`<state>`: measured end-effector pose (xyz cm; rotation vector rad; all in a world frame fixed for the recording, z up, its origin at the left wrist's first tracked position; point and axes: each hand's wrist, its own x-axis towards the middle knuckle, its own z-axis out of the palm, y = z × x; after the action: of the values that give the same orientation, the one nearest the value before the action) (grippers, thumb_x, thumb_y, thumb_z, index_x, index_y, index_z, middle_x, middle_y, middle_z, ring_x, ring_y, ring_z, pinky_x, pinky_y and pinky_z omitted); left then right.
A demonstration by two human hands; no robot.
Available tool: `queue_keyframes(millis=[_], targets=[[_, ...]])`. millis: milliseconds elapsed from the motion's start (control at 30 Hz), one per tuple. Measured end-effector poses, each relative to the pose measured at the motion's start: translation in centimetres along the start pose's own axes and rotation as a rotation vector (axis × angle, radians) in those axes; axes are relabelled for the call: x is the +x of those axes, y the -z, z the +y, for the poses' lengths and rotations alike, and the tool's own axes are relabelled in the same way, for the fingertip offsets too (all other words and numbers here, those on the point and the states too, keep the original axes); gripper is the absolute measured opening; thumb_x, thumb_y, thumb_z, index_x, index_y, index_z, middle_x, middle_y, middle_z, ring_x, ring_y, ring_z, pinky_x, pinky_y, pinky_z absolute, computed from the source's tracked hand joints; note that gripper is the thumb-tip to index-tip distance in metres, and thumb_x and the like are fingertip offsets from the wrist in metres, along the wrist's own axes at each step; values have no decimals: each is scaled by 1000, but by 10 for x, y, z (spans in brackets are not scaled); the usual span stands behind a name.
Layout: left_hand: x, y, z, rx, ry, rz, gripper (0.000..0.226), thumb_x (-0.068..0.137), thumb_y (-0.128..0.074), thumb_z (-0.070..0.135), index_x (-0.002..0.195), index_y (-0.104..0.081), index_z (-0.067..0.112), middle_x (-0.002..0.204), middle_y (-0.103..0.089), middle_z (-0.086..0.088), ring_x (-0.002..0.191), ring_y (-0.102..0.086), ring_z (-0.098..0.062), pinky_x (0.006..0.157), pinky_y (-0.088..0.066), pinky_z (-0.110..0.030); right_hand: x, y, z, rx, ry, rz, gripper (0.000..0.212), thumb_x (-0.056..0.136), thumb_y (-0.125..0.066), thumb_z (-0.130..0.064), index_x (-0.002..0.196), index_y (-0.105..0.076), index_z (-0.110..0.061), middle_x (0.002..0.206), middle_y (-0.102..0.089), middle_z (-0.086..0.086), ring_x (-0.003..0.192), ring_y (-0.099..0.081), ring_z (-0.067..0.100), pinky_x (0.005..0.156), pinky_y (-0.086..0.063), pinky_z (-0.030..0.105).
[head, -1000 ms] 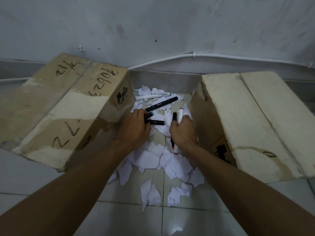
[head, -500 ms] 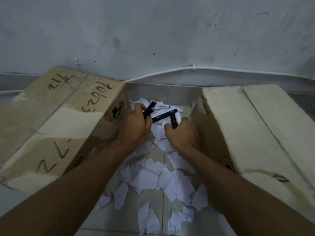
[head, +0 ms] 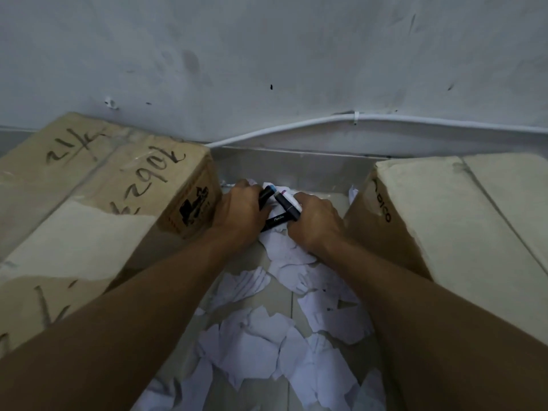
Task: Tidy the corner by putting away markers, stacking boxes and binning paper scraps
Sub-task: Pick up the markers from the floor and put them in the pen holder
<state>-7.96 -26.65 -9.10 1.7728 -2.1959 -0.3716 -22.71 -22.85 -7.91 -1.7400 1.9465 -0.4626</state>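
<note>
Markers [head: 278,221]: black barrels, I see one blue-tipped, one purple-banded, just above the paper scraps [head: 267,336].
Left grip [head: 240,215]: clamped round them.
Right grip [head: 317,223]: clamped round them too.

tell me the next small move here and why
Probably draw both hands up and back: the left hand and right hand each grip markers, and no loose marker shows among the paper scraps around them.

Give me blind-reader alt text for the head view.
A left hand and right hand grip black marker pens over torn white paper scraps on tiled floor, between a scribbled brown cardboard box and a pale cardboard box.
</note>
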Motion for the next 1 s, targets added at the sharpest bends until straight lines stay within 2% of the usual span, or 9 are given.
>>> queue_keyframes(millis=[100, 200, 333, 433, 533, 700, 800, 867, 1000], targets=[[2, 2, 3, 21, -8, -5, 35, 90, -64, 32, 119, -62, 11, 120, -56, -15, 99, -60, -32, 82, -47, -34, 1, -2, -1, -45, 6, 22, 38, 81, -63, -19, 120, -61, -23, 112, -66, 10, 109, -59, 36, 87, -51, 37], [3, -1, 3, 70, -22, -47, 41, 89, -65, 29, 125, -60, 12, 124, -56, -16, 102, -60, -34, 85, -48, -37, -1, -6, 0, -102, 22, 14, 35, 87, -63, -24, 122, -59, -21, 118, -64, 8, 111, -59, 31, 82, -45, 32], [4, 0, 8, 157, 30, -80, 37, 87, -67, 24, 121, -62, 12, 125, -53, -15, 101, -62, -34, 83, -52, -41, -9, -5, 2, -218, 101, 43, 32, 91, -62, -30, 122, -56, -23, 117, -63, 5, 107, -59, 27, 75, -37, 30], [0, 7, 14, 113, 45, -112, 44, 77, -77, 22, 117, -61, 10, 123, -55, -14, 105, -61, -35, 85, -53, -44, -20, 1, 1, -344, 184, 76, 34, 93, -58, -33, 126, -53, -24, 116, -64, 5, 104, -60, 28, 79, -42, 34], [-3, 13, 19, 5, 47, -53, 39, 75, -77, 19, 108, -58, 10, 111, -63, -15, 98, -62, -34, 78, -52, -41, -28, 10, -3, -418, 226, 133, 34, 93, -58, -31, 125, -52, -20, 119, -63, 5, 105, -61, 28, 84, -46, 35], [-14, 30, 32, -117, 141, 89, 32, 89, -67, 37, 107, -54, 13, 99, -66, -12, 88, -65, -31, 75, -57, -41, -45, 36, -15, -429, 255, 167, 32, 94, -58, -33, 120, -51, -16, 115, -66, 7, 100, -65, 28, 70, -33, 29], [-27, 44, 37, -181, 189, 147, 30, 90, -64, 40, 103, -59, 13, 91, -66, -9, 77, -65, -25, 66, -58, -38, -61, 50, -21, -396, 272, 189, 36, 93, -57, -40, 120, -52, -16, 115, -67, 7, 100, -66, 27, 68, -32, 27], [-37, 56, 40, -305, 243, 177, 27, 90, -63, 38, 97, -63, 11, 83, -66, -8, 69, -63, -21, 56, -54, -31, -72, 54, -23, -367, 305, 214, 36, 94, -55, -45, 117, -53, -16, 112, -67, 6, 96, -66, 26, 66, -32, 27], [-62, 83, 51, -449, 311, 218, 27, 92, -60, 35, 77, -60, 13, 66, -57, 1, 57, -53, -12, 44, -31, -21, -93, 58, -22, -297, 377, 244, 36, 95, -53, -45, 114, -53, -15, 104, -68, 7, 87, -65, 27, 62, -31, 28]])
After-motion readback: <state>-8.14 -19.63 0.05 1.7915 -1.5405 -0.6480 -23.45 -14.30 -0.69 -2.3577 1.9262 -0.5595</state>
